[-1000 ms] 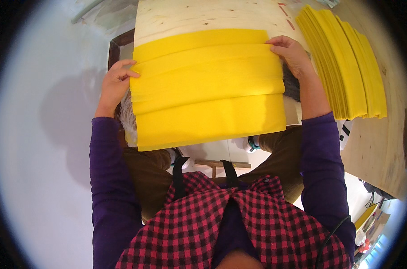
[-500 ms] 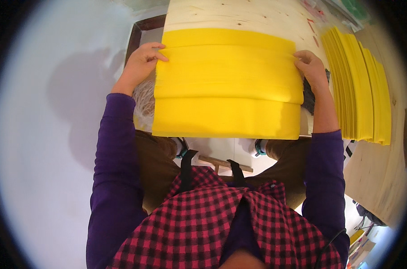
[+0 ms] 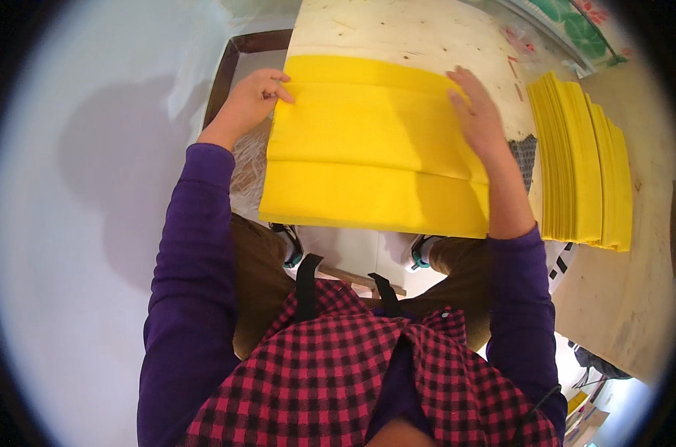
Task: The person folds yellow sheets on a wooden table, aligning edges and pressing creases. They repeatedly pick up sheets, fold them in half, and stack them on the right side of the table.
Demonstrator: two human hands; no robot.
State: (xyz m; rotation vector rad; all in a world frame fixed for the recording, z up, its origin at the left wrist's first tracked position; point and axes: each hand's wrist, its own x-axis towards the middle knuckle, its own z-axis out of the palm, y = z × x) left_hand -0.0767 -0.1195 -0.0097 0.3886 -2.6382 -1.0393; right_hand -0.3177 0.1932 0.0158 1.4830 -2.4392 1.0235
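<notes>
A folded yellow cloth (image 3: 368, 134) lies flat on the board in front of me, with crosswise creases and its near edge above my knees. At its far left edge, my left hand (image 3: 252, 104) has its fingers curled, the thumb tip and forefinger on the margin of the cloth. My right hand (image 3: 478, 115) rests over or just above the right part of the cloth, fingers stretched out and apart. Whether its palm touches the cloth I cannot tell. Its forearm covers part of the cloth's right edge.
To the right stands a thick stack of folded yellow cloths (image 3: 580, 164) on a wooden surface (image 3: 606, 298). Pale wooden board (image 3: 397, 30) shows beyond the cloth. Loose whitish threads (image 3: 250, 167) hang at its left, and a dark grey mesh piece (image 3: 526, 160) is at its right.
My right hand has left the cloth's right edge and moved left over its top, fingers now stretched out. My left hand stays at the left edge. The upper fold looks flatter.
</notes>
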